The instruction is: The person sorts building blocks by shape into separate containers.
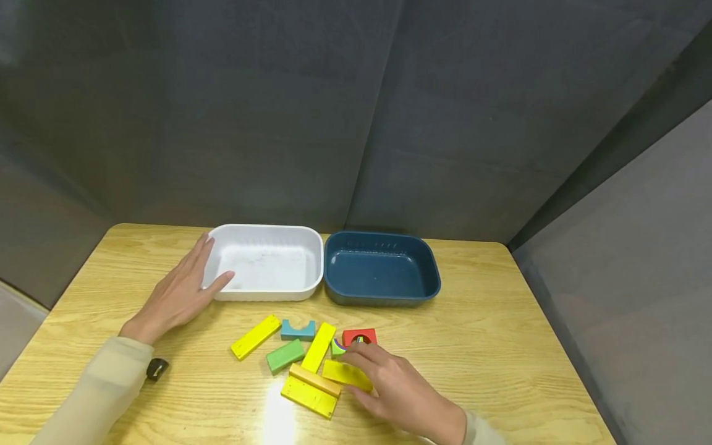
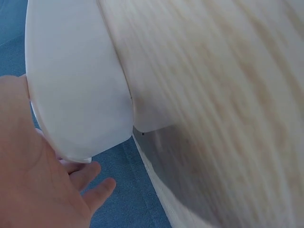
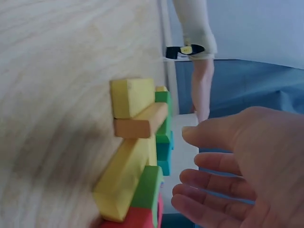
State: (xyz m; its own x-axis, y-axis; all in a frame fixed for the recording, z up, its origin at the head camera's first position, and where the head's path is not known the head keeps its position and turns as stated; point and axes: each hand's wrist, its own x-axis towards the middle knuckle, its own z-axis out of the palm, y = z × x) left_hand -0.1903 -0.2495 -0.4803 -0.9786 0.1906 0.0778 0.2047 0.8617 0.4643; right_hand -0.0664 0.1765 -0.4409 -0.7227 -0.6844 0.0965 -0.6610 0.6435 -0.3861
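Note:
My left hand [image 1: 180,287] rests on the left end of a white plastic basin [image 1: 267,296], thumb over the front rim and fingers along the outer side. The left wrist view shows its fingertips [image 2: 102,190] extending past the rim. With fingers spread and loosely bent, my right hand [image 1: 403,392] hovers over the right side of a group of toy blocks. Nearest it are a yellow block [image 1: 342,372], a red block [image 1: 351,334] with a round hole and a partly hidden green block [image 1: 336,352]. The right wrist view shows a gap between its fingers and the blocks.
A dark blue basin [image 1: 384,301] stands beside the white one. Left of my right hand lie a yellow plank [image 1: 256,337], a blue arch block [image 1: 297,334], a green block [image 1: 285,356] and an orange block [image 1: 314,379] across yellow ones. Grey cloth [image 1: 267,123] hangs behind the wooden table [image 1: 484,346].

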